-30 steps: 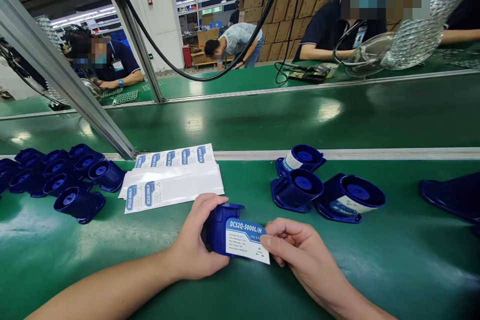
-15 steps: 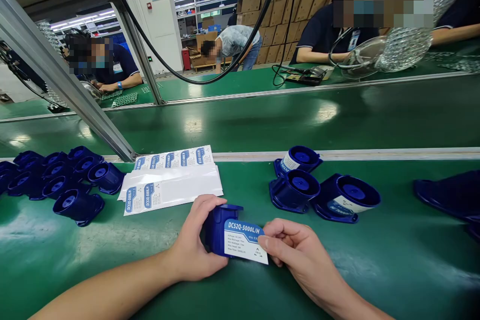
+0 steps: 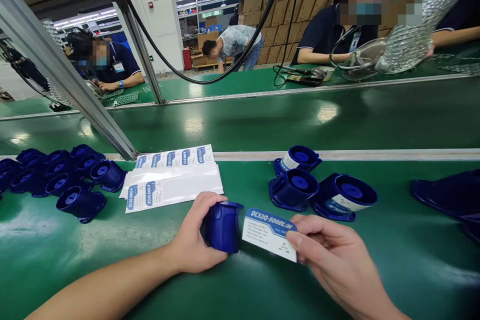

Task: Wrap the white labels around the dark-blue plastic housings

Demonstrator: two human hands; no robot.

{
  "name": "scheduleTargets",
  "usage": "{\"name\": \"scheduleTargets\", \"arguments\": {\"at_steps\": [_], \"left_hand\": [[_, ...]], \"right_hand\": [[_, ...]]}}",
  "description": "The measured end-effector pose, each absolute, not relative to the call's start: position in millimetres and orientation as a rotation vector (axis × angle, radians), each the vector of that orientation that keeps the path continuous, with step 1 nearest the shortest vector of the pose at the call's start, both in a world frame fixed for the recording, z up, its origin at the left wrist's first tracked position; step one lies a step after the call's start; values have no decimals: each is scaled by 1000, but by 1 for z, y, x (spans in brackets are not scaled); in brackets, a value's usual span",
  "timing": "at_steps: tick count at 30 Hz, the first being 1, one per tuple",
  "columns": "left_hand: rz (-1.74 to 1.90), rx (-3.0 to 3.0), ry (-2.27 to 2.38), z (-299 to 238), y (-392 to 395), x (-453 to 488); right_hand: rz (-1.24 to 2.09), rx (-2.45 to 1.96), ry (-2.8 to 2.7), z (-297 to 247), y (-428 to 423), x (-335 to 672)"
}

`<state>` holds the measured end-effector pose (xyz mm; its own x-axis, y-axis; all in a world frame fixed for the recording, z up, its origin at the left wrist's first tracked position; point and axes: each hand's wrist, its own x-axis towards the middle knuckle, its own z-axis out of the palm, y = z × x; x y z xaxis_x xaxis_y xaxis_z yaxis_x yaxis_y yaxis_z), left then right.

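Note:
My left hand (image 3: pixel 198 240) is wrapped round a dark blue plastic housing (image 3: pixel 224 227), its ribbed side facing right. Between thumb and fingers of my right hand (image 3: pixel 330 250) is a white and blue label (image 3: pixel 269 235) printed DC52Q-5000L/H. A narrow gap separates the label's left edge from the housing. Beyond my left hand lie label sheets (image 3: pixel 187 185), several labels still on them. Past my right hand stand three more blue housings (image 3: pixel 294 190); white labels show on two of them.
Several blue housings (image 3: pixel 77 202) are grouped at the left on the green bench (image 3: pixel 157 290). More dark blue parts (image 3: pixel 450 197) lie at the right edge. A slanted metal post (image 3: pixel 82 90) rises at the left. Co-workers sit across the bench; a black cable (image 3: pixel 168 70) hangs in front.
My right hand has moved to the right with the label, which was in front of the housing and is now apart from it. My left hand keeps its hold in nearly the same place.

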<state>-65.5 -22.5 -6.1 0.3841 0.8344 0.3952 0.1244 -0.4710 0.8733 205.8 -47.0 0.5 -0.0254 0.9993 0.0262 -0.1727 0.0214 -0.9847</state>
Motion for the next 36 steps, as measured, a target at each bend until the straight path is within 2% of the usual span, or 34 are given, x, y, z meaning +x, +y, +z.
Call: {"name": "scheduleTargets", "arguments": {"at_steps": [8, 36], "left_hand": [[1108, 1871, 810, -3, -25, -64], [1109, 1827, 828, -2, -24, -63]], "right_hand": [[1523, -1066, -1107, -18, -45, 180], [1526, -1131, -1115, -21, -45, 183]]}}
